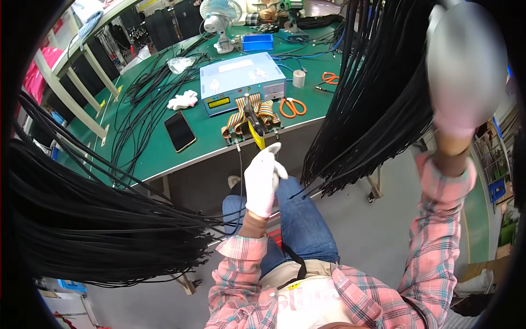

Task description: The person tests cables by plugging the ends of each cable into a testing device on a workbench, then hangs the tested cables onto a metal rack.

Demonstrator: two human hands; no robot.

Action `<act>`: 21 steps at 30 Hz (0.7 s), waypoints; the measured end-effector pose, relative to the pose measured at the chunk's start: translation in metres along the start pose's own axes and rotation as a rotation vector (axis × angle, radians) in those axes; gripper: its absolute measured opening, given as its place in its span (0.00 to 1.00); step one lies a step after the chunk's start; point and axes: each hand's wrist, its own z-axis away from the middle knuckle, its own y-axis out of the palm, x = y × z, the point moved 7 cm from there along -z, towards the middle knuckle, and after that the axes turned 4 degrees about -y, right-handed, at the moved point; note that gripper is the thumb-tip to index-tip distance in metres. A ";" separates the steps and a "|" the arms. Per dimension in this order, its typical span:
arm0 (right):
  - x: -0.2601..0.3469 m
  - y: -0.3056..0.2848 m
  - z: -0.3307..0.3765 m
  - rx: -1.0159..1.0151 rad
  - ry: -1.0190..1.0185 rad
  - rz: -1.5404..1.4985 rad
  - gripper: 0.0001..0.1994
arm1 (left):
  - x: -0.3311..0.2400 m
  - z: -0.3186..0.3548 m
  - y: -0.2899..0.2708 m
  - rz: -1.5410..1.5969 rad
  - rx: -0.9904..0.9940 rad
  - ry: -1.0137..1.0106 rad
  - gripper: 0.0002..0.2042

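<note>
My left hand (260, 183), in a white glove, is just in front of the green table's edge. Its thumb stands apart from the bent fingers, and nothing shows between them. Close above the fingertips is the yellow handle (256, 136) of a clamp, in front of a light-blue tester box (241, 77). Striped ribbon cables (236, 119) run to the connector fixture there. From the fixture a dark cable (241, 181) hangs down beside my left hand. My gloved right hand (466, 71) is raised at the upper right, by a hanging bundle of black cables (372, 98); motion smears its fingers.
Another thick bundle of black cables (98, 219) hangs at the left. On the green table (208, 145) lie a phone (180, 131), a white glove (182, 100), orange-handled scissors (293, 108), loose cables and a blue tray (257, 42). A fan (220, 24) stands at the back.
</note>
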 end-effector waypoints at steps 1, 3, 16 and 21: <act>0.007 -0.005 0.016 0.031 0.086 -0.093 0.10 | 0.001 0.000 -0.002 0.003 0.003 0.000 0.18; 0.044 0.022 0.041 0.171 0.113 -0.406 0.14 | 0.004 0.000 -0.006 0.034 0.009 -0.062 0.18; 0.018 -0.010 0.008 0.296 0.378 -0.504 0.17 | -0.018 -0.011 -0.012 0.037 -0.075 -0.094 0.16; -0.040 0.031 -0.027 0.249 0.498 -0.338 0.16 | -0.034 -0.021 0.001 -0.151 0.002 0.062 0.16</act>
